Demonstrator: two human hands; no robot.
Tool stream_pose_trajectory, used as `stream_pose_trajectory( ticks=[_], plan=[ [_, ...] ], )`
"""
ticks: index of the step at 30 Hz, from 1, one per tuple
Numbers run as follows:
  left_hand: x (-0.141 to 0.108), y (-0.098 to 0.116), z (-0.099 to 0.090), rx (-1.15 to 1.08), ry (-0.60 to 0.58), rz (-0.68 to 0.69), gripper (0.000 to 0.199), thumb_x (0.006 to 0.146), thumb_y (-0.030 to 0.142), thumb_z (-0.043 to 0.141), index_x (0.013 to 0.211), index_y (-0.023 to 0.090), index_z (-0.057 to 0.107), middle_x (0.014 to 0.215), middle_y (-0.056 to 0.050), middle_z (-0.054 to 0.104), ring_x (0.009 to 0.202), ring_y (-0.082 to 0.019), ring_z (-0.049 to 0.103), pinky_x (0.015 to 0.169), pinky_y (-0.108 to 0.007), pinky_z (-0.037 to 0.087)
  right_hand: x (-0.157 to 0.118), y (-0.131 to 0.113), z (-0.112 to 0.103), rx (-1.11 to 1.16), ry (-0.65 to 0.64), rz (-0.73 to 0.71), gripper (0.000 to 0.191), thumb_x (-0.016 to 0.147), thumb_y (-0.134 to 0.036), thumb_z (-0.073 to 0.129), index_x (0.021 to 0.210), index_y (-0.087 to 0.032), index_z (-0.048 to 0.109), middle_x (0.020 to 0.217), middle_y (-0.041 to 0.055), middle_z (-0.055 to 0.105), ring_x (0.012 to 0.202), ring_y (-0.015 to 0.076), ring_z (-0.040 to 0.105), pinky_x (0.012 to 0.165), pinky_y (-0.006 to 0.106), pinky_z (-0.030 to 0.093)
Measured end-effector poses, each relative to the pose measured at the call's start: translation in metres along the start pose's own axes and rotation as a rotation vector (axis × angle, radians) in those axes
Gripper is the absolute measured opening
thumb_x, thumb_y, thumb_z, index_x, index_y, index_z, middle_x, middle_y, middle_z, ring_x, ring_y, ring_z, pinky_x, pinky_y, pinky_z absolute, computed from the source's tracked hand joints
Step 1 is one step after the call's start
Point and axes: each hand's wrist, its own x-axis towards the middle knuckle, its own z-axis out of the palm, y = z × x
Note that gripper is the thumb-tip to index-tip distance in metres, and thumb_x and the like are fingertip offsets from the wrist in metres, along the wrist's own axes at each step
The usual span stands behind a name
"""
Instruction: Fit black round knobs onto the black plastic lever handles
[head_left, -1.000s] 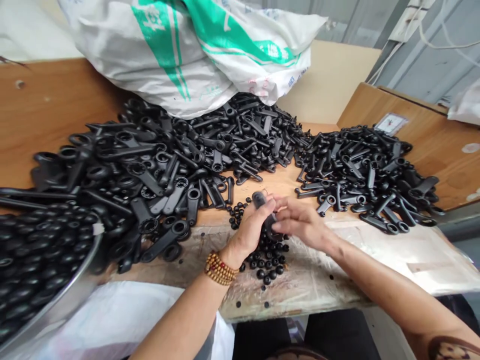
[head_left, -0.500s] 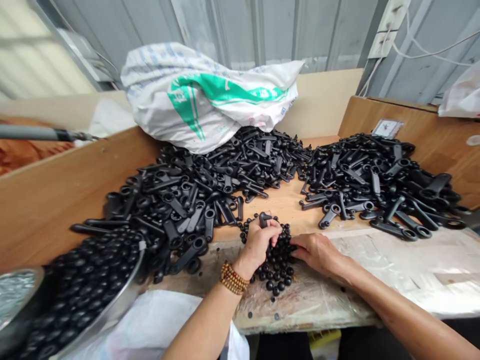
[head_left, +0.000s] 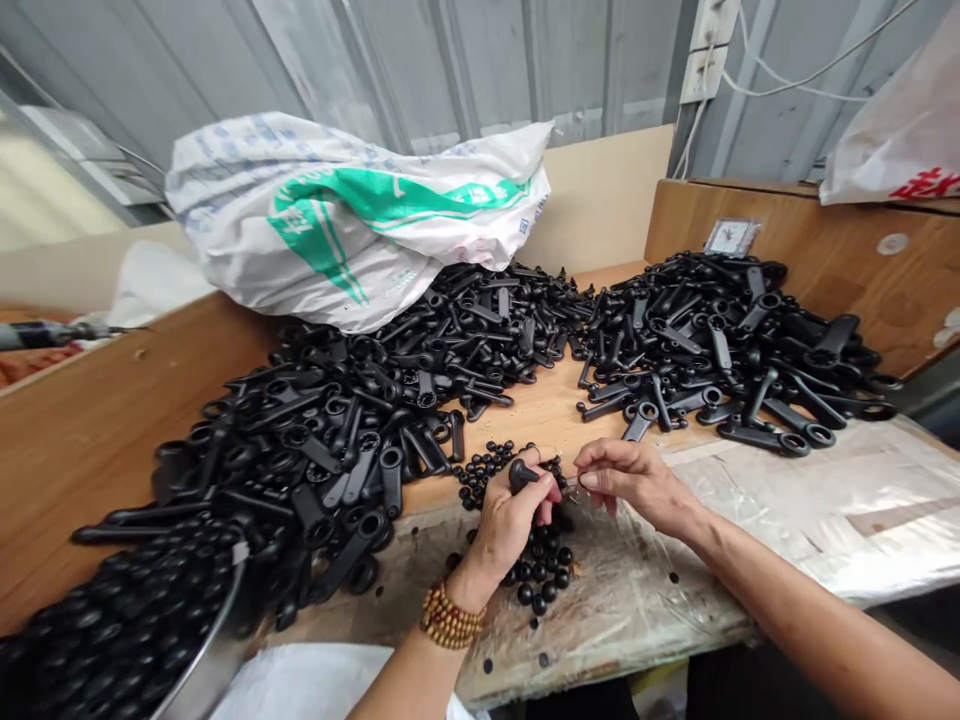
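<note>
My left hand [head_left: 514,517] grips a black plastic handle [head_left: 519,472] by its round end, held above a small heap of black round caps [head_left: 541,574] on the plastic-covered table front. My right hand [head_left: 637,482] sits just to the right, fingers pinched together at the tips beside the handle; whether a small cap is between them I cannot tell. A large pile of the same black handles [head_left: 360,420] lies to the left and a second pile [head_left: 735,340] to the right.
A metal bowl [head_left: 199,680] full of black caps sits at the lower left. A white and green woven sack [head_left: 352,215] leans at the back. Wooden side boards [head_left: 825,250] fence the table. A white plastic bag [head_left: 900,140] rests at the top right.
The view has tilted up and shifted. My right hand has lifted off the cap heap and come up beside the handle in my left hand.
</note>
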Motion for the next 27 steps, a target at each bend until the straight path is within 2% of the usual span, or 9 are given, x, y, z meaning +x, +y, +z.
stream_pose_trajectory(
  ticks=[3, 8, 12, 17, 22, 27],
  plan=[
    [-0.004, 0.001, 0.003, 0.162, -0.005, 0.028, 0.029, 0.076, 0.025, 0.055, 0.101, 0.013, 0.062, 0.056, 0.004, 0.052, 0.045, -0.008, 0.040, 0.049, -0.022, 0.035, -0.001, -0.003, 0.004, 0.271, 0.005, 0.016, 0.020, 0.066, -0.031, 0.073, 0.077, -0.016, 0.068, 0.056, -0.0019, 0.058, 0.046, 0.0078, 0.049, 0.044, 0.020, 0.039],
    [-0.005, -0.001, 0.008, 0.257, -0.006, 0.142, 0.025, 0.076, 0.021, 0.054, 0.098, 0.017, 0.066, 0.059, 0.003, 0.055, 0.057, -0.012, 0.049, 0.061, -0.024, 0.040, -0.003, -0.003, 0.014, 0.515, -0.049, 0.100, 0.022, 0.058, -0.027, 0.079, 0.076, -0.017, 0.073, 0.057, 0.0014, 0.062, 0.046, 0.0092, 0.053, 0.039, 0.019, 0.040],
    [-0.006, -0.002, 0.010, 0.245, -0.018, 0.181, 0.022, 0.076, 0.016, 0.051, 0.092, 0.018, 0.066, 0.066, 0.002, 0.059, 0.062, -0.013, 0.051, 0.062, -0.023, 0.042, -0.004, -0.003, 0.017, 0.496, -0.070, 0.099, 0.024, 0.056, -0.023, 0.080, 0.078, -0.017, 0.074, 0.067, 0.0031, 0.066, 0.044, 0.0069, 0.050, 0.040, 0.020, 0.041],
    [-0.006, 0.000, 0.011, 0.282, -0.005, 0.217, 0.019, 0.078, 0.012, 0.047, 0.086, 0.018, 0.063, 0.074, 0.001, 0.062, 0.069, -0.013, 0.054, 0.067, -0.023, 0.042, -0.005, 0.004, 0.020, 0.411, -0.071, 0.081, 0.022, 0.061, -0.025, 0.078, 0.082, -0.018, 0.074, 0.065, 0.0019, 0.064, 0.045, 0.0068, 0.049, 0.040, 0.019, 0.040],
    [-0.005, -0.005, 0.011, 0.373, 0.021, 0.256, 0.012, 0.080, 0.014, 0.049, 0.084, 0.019, 0.059, 0.072, 0.002, 0.062, 0.067, -0.013, 0.056, 0.065, -0.023, 0.044, -0.007, 0.009, 0.021, 0.320, -0.093, 0.039, 0.017, 0.071, -0.028, 0.071, 0.083, -0.016, 0.073, 0.064, 0.0018, 0.063, 0.048, 0.0079, 0.051, 0.045, 0.020, 0.042],
    [-0.006, -0.012, 0.013, 0.534, 0.094, 0.343, 0.019, 0.079, 0.009, 0.044, 0.086, 0.021, 0.057, 0.072, 0.001, 0.065, 0.070, -0.014, 0.061, 0.067, -0.023, 0.047, -0.007, 0.011, 0.022, 0.391, -0.048, 0.043, 0.020, 0.072, -0.030, 0.070, 0.086, -0.017, 0.073, 0.071, 0.0044, 0.065, 0.056, 0.0121, 0.057, 0.047, 0.022, 0.046]
  ],
)
